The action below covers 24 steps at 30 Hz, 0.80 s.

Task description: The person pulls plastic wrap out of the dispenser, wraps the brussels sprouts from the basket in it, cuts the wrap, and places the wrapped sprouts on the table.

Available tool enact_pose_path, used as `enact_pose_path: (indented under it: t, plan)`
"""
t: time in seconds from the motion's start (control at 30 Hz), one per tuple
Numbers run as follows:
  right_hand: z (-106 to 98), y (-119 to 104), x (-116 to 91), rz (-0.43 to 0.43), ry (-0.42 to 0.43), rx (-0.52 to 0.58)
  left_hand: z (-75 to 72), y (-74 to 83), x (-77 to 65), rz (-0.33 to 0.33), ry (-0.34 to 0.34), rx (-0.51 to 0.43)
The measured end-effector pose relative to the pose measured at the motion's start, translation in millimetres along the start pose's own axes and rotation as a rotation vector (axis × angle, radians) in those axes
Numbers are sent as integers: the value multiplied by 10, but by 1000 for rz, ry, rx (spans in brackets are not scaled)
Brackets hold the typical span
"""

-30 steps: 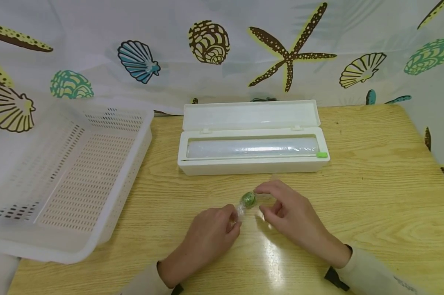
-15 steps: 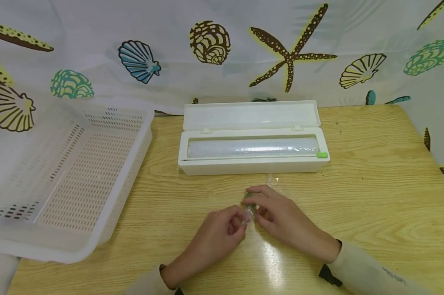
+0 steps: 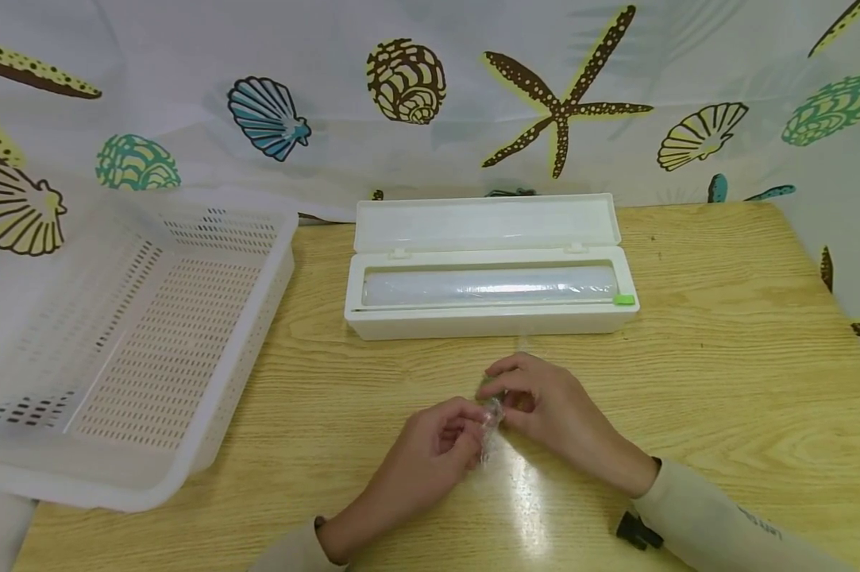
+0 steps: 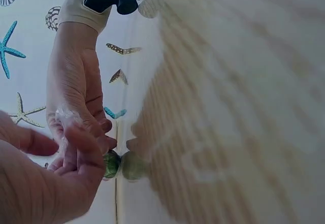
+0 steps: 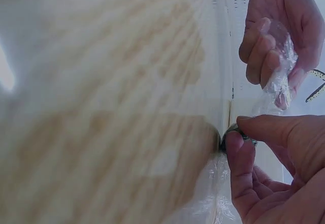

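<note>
A small green round thing (image 4: 110, 164), wrapped in clear plastic film (image 5: 281, 84), sits low at the table surface between the two hands. My right hand (image 3: 568, 413) pinches it between thumb and fingers, covering most of it in the head view. Just to the left, my left hand (image 3: 430, 453) grips a gathered, twisted length of the film. In the right wrist view this film stretches from the left hand's curled fingers down to the green thing. More film spreads on the table beyond the right hand. What exactly the green thing is, I cannot tell.
Behind the hands stands a white cling film box (image 3: 494, 324), its lid (image 3: 487, 224) tipped back and a film roll (image 3: 472, 287) inside. A white perforated basket (image 3: 238, 357) occupies the left side. A shell-patterned cloth (image 3: 329, 87) hangs along the table's back edge.
The right hand has closed over the green thing, which showed uncovered a second ago. My left hand has shifted slightly right, and more gathered film shows beside its fingers.
</note>
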State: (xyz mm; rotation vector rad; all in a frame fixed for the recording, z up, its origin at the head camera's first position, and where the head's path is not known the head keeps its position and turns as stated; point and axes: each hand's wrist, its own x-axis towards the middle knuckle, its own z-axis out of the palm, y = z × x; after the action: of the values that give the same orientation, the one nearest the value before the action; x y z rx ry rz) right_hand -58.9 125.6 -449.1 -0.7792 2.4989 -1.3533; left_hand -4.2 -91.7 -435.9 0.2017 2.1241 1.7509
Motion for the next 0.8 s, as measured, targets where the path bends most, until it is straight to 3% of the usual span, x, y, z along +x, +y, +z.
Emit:
enact_pose_path:
  t: [0.2,0.47,0.6,0.8]
  plan:
    - [-7,-6,-24,49,9,94,-41,-35,24,-22,117,49]
    - [-5,23,-40,80,12,132,-61,-122,139,46,96,146]
    - [8,30,-55,84,7,174,-23,-140,209,77,101,98]
    - [18,19,-92,118,20,213,33,-149,279,62,80,-51]
